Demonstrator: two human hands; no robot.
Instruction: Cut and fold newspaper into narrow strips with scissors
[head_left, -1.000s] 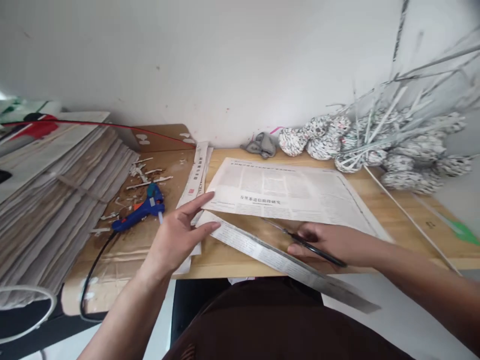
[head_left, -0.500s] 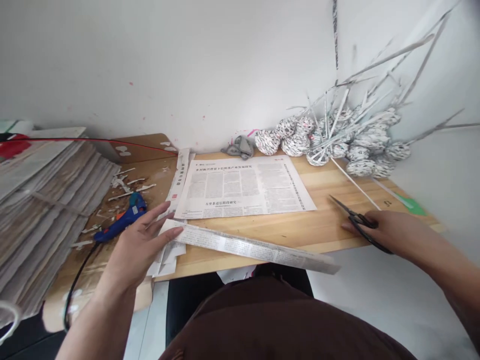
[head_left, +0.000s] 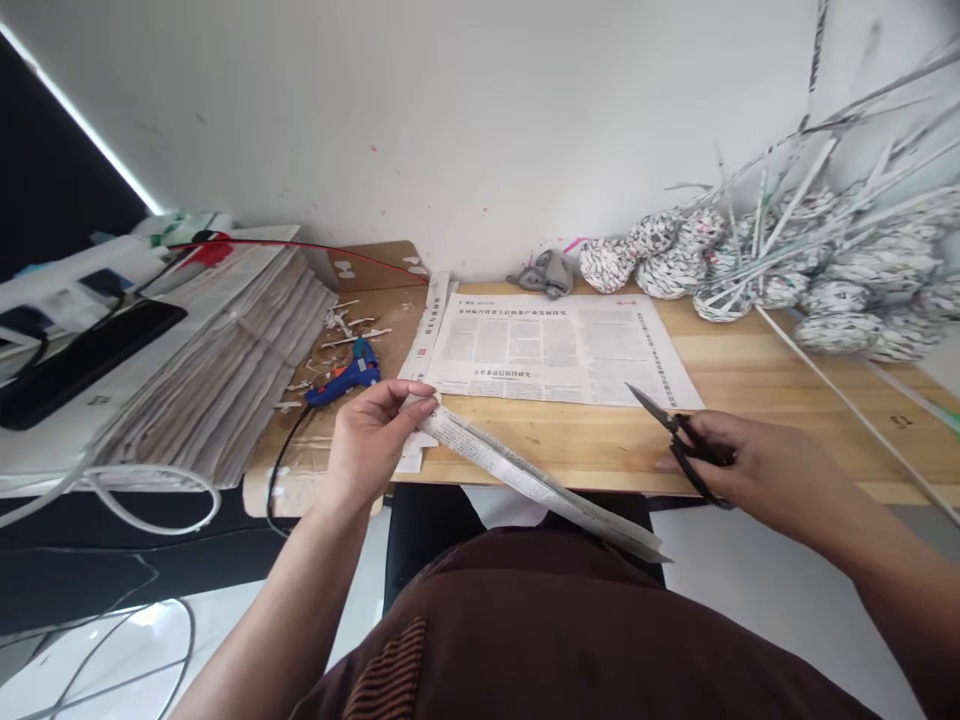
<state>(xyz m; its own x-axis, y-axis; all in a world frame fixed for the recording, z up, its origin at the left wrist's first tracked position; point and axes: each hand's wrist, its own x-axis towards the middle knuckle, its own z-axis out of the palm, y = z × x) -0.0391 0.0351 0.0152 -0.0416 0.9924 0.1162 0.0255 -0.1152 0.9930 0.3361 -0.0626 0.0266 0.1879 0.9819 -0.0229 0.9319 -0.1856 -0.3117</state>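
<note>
My left hand (head_left: 379,435) pinches one end of a long newspaper strip (head_left: 517,474), which slants down to the right past the table's front edge, above my lap. Black-handled scissors (head_left: 675,432) are in my right hand (head_left: 739,455), their blades together and pointing up and left. Between and beyond my hands, a newspaper sheet (head_left: 555,350) lies flat on the wooden table (head_left: 577,432). Narrower paper pieces (head_left: 429,345) lie along its left side, partly behind my left hand.
A blue glue gun (head_left: 345,378) and paper scraps lie on cardboard at the left, beside a tall newspaper stack (head_left: 262,350). Woven paper balls (head_left: 675,255) with long strips sticking out line the wall at the right. A grey cloth (head_left: 546,274) sits behind the sheet.
The view has swung left. My left hand has lifted the strip's end off the paper pieces and now pinches it, and the strip hangs more steeply. The scissors remain in my right hand.
</note>
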